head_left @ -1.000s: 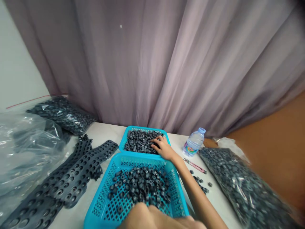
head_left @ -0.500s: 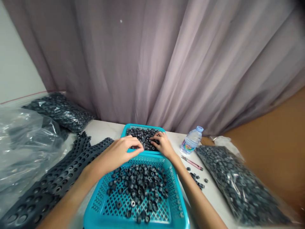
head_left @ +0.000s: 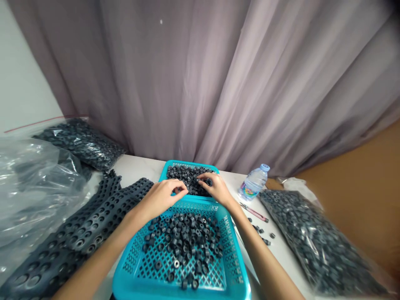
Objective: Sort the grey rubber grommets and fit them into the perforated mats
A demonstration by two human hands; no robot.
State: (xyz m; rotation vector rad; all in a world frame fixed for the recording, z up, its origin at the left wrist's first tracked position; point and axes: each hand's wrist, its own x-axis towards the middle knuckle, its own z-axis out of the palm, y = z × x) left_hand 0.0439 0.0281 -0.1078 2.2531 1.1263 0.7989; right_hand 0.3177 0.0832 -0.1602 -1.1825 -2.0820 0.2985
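Note:
Two blue plastic baskets stand one behind the other. The back basket (head_left: 162, 176) is filled with small black ring-shaped pieces (head_left: 184, 175). Over its right side is my right hand (head_left: 218, 189), thumb and forefinger closed on what looks like one small black piece (head_left: 198, 179). My left hand (head_left: 165, 193) hovers by the near left corner of that basket, above the front basket's far rim. Its thumb and fingertips are pinched together, and anything between them is hidden. The front basket (head_left: 233, 250) holds a looser heap of similar black pieces (head_left: 187, 237).
Black perforated strips (head_left: 93, 221) and a clear plastic bag (head_left: 31, 187) lie on the left, before a bag of black pieces (head_left: 84, 141). On the right are a water bottle (head_left: 253, 183), pink-handled snips (head_left: 254, 211), loose pieces (head_left: 265, 241) and another filled bag (head_left: 315, 241).
My right hand has lifted slightly from the pieces in the back basket, its thumb and forefinger closer together. My left hand stays pinched in nearly the same place. The view has shifted a little.

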